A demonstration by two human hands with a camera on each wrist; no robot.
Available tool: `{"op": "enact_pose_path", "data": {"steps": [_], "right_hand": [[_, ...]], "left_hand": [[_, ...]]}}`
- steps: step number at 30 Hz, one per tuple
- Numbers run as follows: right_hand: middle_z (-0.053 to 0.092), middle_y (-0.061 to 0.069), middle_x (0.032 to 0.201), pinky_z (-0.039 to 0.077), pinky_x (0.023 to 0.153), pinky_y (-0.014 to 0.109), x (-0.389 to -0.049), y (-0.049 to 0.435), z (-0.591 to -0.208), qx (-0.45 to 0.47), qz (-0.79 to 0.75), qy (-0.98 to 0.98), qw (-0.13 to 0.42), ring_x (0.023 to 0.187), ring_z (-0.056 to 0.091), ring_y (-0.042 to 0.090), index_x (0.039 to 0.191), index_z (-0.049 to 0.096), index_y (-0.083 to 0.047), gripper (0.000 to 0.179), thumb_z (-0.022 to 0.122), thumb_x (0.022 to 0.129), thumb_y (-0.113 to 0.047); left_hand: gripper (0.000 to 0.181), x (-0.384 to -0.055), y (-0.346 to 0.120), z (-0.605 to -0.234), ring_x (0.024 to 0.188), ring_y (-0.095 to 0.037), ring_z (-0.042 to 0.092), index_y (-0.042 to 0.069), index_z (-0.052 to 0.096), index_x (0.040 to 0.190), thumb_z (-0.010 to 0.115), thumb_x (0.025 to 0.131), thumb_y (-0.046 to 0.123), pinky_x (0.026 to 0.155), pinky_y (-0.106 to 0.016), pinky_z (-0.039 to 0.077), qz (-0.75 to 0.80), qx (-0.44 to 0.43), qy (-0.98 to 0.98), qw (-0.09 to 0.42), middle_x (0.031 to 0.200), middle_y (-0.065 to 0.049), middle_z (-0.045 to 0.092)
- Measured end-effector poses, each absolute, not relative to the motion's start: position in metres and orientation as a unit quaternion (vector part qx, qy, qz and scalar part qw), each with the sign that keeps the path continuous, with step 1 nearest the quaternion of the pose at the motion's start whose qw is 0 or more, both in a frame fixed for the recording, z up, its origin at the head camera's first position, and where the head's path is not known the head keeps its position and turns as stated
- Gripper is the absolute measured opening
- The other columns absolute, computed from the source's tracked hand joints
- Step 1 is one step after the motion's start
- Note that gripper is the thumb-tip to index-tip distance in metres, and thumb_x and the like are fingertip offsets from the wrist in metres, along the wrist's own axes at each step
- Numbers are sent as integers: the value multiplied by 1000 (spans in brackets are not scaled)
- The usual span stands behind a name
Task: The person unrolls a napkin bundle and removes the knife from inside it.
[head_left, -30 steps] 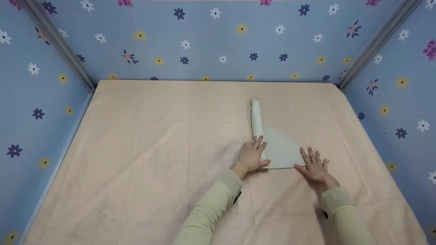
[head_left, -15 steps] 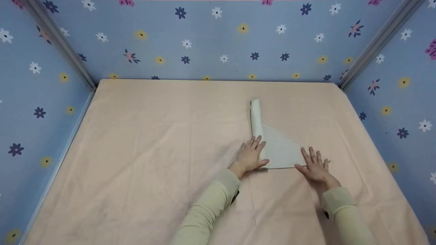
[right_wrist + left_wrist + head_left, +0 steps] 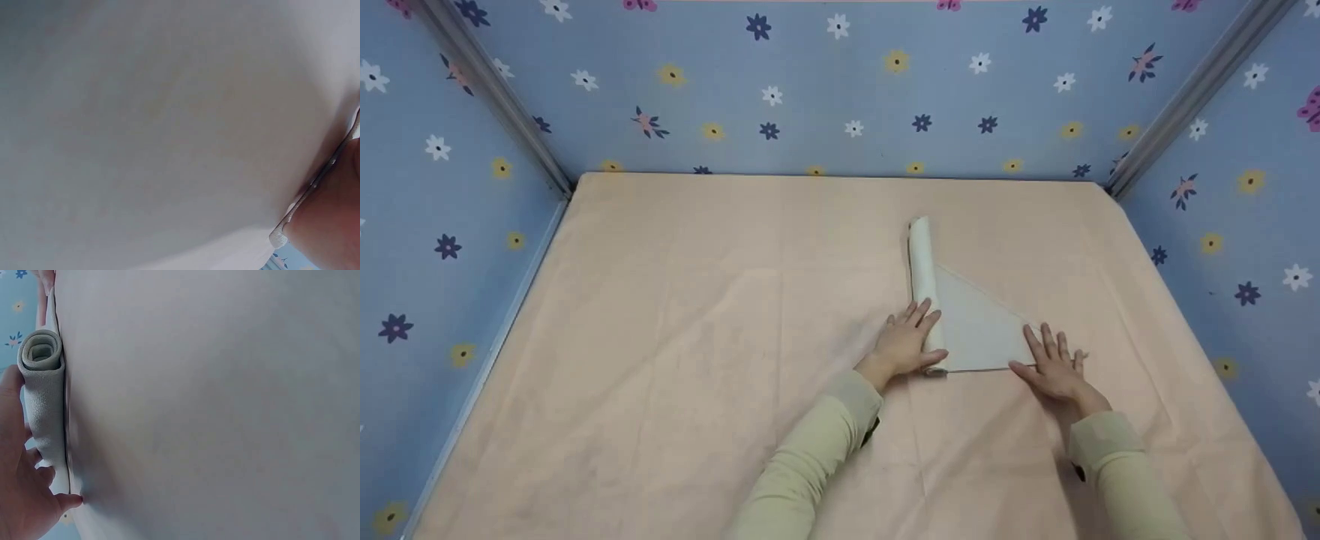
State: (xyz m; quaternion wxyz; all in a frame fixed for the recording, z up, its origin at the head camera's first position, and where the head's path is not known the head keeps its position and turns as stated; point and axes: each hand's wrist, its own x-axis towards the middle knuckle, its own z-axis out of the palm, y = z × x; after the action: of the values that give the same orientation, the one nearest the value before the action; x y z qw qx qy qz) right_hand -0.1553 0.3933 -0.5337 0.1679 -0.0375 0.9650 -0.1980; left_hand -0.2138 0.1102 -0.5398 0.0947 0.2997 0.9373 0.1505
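Observation:
A pale cloth (image 3: 981,322) lies on the table, its left side rolled into a long tube and its right part flat, with a slanting upper edge. My left hand (image 3: 901,345) rests on the near end of the roll, fingers spread. In the left wrist view the roll (image 3: 45,405) shows its coiled end, with the thumb beside it. Fingers spread, my right hand (image 3: 1054,367) presses the flat part's right corner. In the right wrist view only part of that hand (image 3: 332,214) shows, over the cloth's edge.
A peach cover (image 3: 697,315) with creases spreads over the table. Blue walls with printed flowers (image 3: 810,82) stand at the back and both sides. Grey metal posts (image 3: 1192,105) mark the back corners.
My left hand has shifted slightly left, and the roll beneath it has moved a little left too. The right hand stays in place on the flat corner.

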Motion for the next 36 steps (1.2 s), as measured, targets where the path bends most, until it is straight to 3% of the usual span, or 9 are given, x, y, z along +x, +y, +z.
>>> {"op": "enact_pose_path", "data": {"steps": [17, 29, 36], "right_hand": [[-14, 24, 143, -18, 91, 62, -156, 393, -536, -37, -199, 965, 167, 126, -19, 44, 143, 0, -8, 78, 39, 89, -51], [-15, 23, 143, -21, 90, 60, -155, 394, -536, -37, -215, 962, 164, 126, -20, 43, 143, 1, -9, 78, 39, 89, -51], [-18, 20, 143, -25, 88, 58, -152, 395, -539, -57, -242, 959, 137, 124, -24, 42, 143, -4, -21, 78, 37, 87, -56]], "left_hand": [[73, -215, 102, -540, 134, -19, 7, 20, 16, 143, 37, 85, 60, 103, -46, 19, 161, 302, 934, 105, 148, 0, 5], [71, -215, 107, -527, 133, -20, 11, 18, 21, 142, 40, 86, 57, 102, -45, 21, 122, 302, 939, 116, 148, -5, 11], [72, -217, 110, -520, 133, -22, 10, 15, 23, 141, 43, 85, 56, 103, -45, 20, 107, 301, 939, 127, 147, -8, 13]]}}
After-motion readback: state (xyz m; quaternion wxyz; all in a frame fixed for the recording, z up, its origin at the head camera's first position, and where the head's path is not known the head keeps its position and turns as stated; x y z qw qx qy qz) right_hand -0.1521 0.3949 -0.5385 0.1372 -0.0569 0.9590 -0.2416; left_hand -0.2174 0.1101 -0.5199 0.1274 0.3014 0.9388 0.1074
